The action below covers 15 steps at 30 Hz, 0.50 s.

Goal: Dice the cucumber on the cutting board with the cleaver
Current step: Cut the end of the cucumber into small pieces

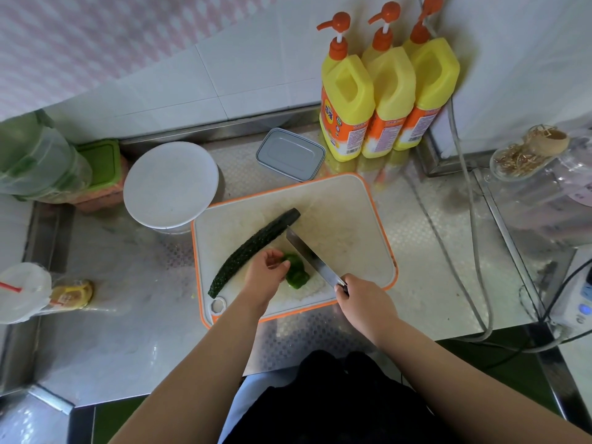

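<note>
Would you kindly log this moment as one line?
right hand: grips steel cleaver | left hand: holds green pepper | long dark cucumber: whole

Your tabletop [128, 331] is stainless steel, embossed with a fine dotted pattern and shiny where the light hits it. The cutting board [346, 225] at the centre of the frame looks like matt white plastic, scuffed with cut marks, inside a smooth orange rim. The cucumber [253, 248] has dark, bumpy, rough skin; the green pepper piece [296, 274] beside it is smooth and glossy. Your cleaver [312, 259] has a bare, bright metal blade. At upper right, the three yellow bottles [387, 91] are glossy plastic with printed labels
</note>
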Each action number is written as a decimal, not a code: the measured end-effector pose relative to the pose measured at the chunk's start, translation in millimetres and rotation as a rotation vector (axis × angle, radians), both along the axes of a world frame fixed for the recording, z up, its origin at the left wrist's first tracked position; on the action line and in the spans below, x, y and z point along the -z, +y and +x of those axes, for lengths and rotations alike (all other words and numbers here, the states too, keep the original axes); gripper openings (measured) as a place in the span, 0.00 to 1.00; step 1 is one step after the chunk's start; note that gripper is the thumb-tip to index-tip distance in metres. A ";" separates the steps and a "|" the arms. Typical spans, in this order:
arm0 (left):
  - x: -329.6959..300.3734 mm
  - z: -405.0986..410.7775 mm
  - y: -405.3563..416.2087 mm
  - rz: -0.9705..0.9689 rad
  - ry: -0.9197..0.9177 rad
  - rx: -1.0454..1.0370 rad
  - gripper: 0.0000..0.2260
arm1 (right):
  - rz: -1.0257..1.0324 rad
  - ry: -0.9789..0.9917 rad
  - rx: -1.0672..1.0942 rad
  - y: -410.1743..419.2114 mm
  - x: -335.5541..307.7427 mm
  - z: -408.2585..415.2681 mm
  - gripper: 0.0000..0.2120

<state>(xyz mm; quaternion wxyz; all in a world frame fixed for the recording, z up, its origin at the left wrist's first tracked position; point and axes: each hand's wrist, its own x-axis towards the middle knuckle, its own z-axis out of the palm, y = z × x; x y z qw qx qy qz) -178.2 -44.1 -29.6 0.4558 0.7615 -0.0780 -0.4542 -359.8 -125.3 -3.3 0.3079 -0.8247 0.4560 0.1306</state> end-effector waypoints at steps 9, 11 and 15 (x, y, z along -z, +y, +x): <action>0.1 -4.2 5.3 0.122 -0.349 0.115 0.05 | -0.035 -0.015 -0.043 8.7 -1.1 1.5 0.12; 0.8 -3.0 4.8 0.128 -0.378 0.137 0.05 | -0.057 -0.031 -0.049 10.2 -2.1 1.0 0.13; 4.1 -5.4 3.5 0.134 -0.468 0.150 0.04 | -0.057 -0.027 -0.061 12.3 -4.2 3.8 0.13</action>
